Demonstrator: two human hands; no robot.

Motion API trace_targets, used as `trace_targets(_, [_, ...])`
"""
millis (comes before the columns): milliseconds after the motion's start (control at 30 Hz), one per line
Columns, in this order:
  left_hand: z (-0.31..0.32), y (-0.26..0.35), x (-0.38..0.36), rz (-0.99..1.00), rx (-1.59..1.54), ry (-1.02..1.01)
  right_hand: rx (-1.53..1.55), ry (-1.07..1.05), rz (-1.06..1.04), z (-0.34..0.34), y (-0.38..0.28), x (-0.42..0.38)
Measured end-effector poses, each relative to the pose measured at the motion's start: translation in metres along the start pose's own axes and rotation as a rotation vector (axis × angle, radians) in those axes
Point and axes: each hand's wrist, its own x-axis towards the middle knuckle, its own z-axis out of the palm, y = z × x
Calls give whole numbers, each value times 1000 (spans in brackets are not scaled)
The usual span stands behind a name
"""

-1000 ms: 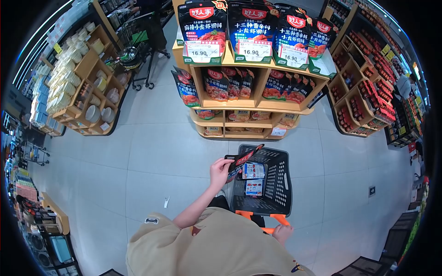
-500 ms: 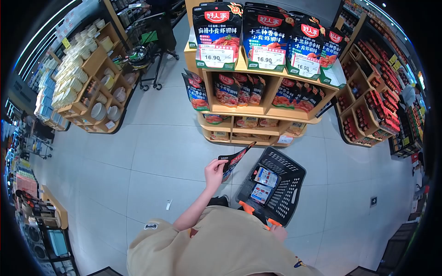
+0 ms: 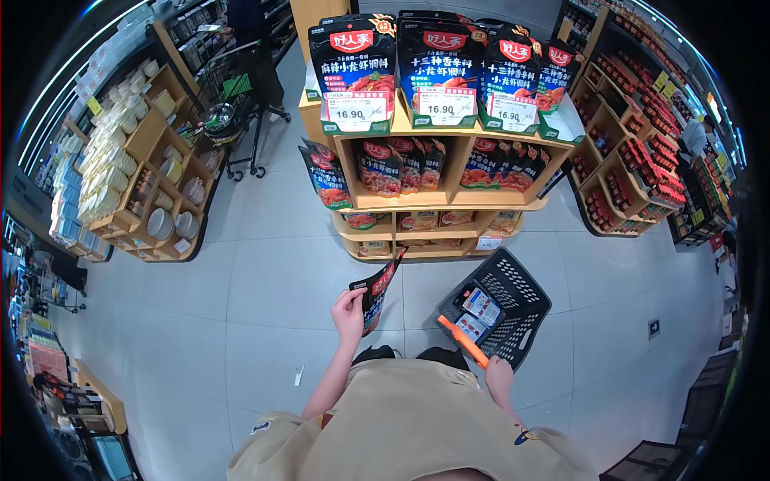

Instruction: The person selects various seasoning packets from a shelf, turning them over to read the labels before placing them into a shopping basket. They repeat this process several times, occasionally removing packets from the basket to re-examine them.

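My left hand [image 3: 349,314] pinches the upper corner of a black seasoning pouch [image 3: 374,301] with a red logo, held tilted in front of the shelf. My right hand [image 3: 498,377] is closed around the end of the orange handle [image 3: 464,341] of a dark grey shopping basket [image 3: 529,301]. Inside the basket lie two packs [image 3: 482,307] with blue-and-white printed backs. The basket hangs tilted to the right of my legs.
Ahead stands a wooden display shelf [image 3: 377,210] with similar pouches and 16.90 price cards. Bowls fill a wooden rack [image 3: 132,180] on the left, near a shopping cart [image 3: 233,104]. Red-lidded jars line a right-hand shelf [image 3: 622,180]. White scrap [image 3: 299,375] lies on the tiled floor.
My left hand and the pouch have shifted slightly left and down in view. The basket has swung right, and its orange handle and my right hand now show more fully.
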Motion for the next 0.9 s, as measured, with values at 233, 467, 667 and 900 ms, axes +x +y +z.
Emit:
trace_targets(233, [-3, -4, 6, -1, 6, -11, 51, 61, 22, -11, -10, 53])
trace_targets(467, [1, -11, 6, -38, 46, -46, 71, 99, 137, -26, -9, 103])
trace_targets(667, [19, -24, 9, -33, 91, -72, 83, 46, 133, -26, 5, 144])
trace_targets(900, [73, -20, 22, -47, 79, -84, 6, -32, 105, -15, 22, 173])
